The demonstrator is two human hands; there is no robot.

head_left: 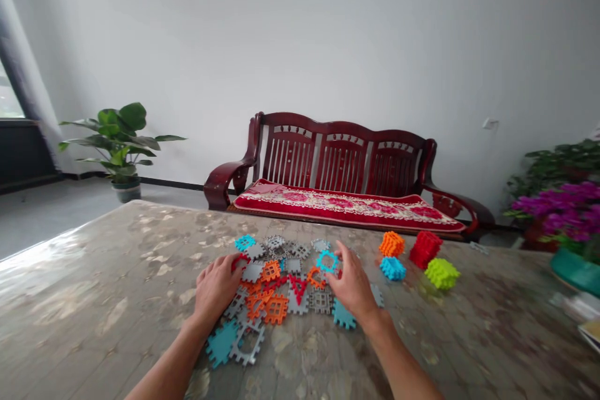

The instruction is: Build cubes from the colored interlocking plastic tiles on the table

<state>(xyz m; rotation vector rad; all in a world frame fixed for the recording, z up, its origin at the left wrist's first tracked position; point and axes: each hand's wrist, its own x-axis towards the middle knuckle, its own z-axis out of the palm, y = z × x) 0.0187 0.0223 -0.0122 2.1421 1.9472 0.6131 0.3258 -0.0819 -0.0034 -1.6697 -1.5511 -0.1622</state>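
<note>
A heap of flat, notched plastic interlocking tiles lies on the table. At its left edge my left hand (215,284) has its fingers curled round a red tile (242,257), mostly hidden by the fingertips. On the right side my right hand (351,281) holds its thumb and forefinger apart beside a light-blue ring-shaped tile (327,252); whether the thumb touches it I cannot tell. Between the hands are an orange window tile (270,271), a red triangular tile (297,287) and a grey window tile (321,301). Nearer me lie a teal tile (222,344) and a grey frame tile (248,342).
Right of the heap stand stacks of orange (392,245), blue (392,269), red (425,250) and lime-green tiles (442,274). A patterned cover lies over the table (117,300). Beyond is a wooden bench (344,156); a teal flowerpot (574,270) is at far right.
</note>
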